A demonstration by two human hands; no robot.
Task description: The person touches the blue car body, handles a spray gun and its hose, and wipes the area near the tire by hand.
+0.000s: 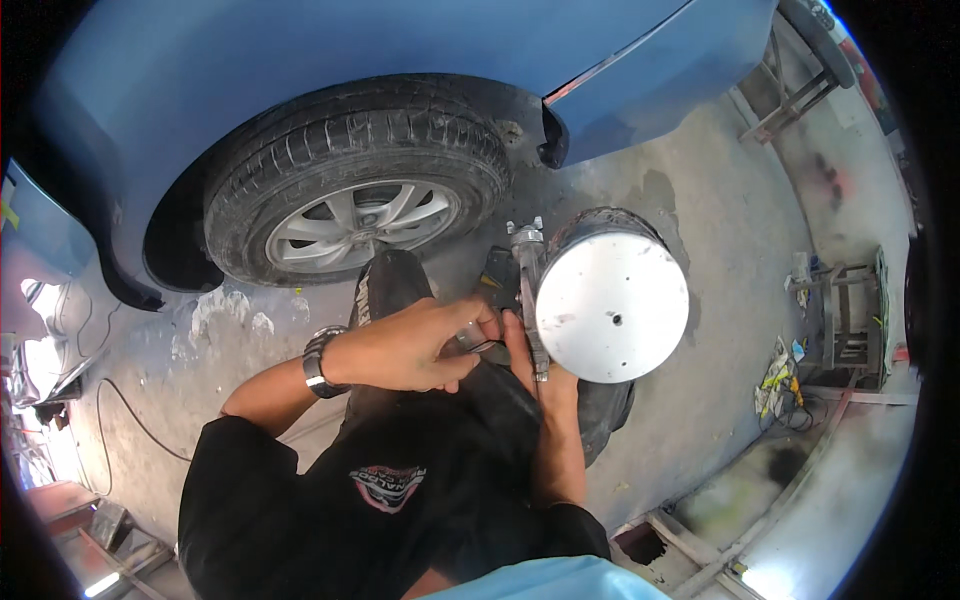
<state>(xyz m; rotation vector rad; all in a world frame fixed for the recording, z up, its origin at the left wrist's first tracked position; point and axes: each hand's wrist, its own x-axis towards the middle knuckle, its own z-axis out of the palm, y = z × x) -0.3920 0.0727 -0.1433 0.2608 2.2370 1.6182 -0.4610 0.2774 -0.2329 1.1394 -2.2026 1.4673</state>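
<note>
A spray gun (pixel 530 270) with a metal body points away from me, its nozzle toward the car. On its right side sits a round cup with a white lid (pixel 612 308), which has a small dark hole near the middle and stained sides. My right hand (pixel 548 385) is closed around the gun's lower part, partly hidden by the cup. My left hand (pixel 430 345), below a dark wristwatch (pixel 320 360), is close beside it with fingers bent together. A thin dark piece shows at its fingertips; I cannot make out what it is.
Ahead stands a blue car body (pixel 400 40) with a tyre and silver alloy wheel (pixel 365 225). A dark hose (pixel 135 410) lies on the concrete floor at left. To the right are a metal stand (pixel 845 315) and a crumpled yellow-and-white bundle (pixel 778 385).
</note>
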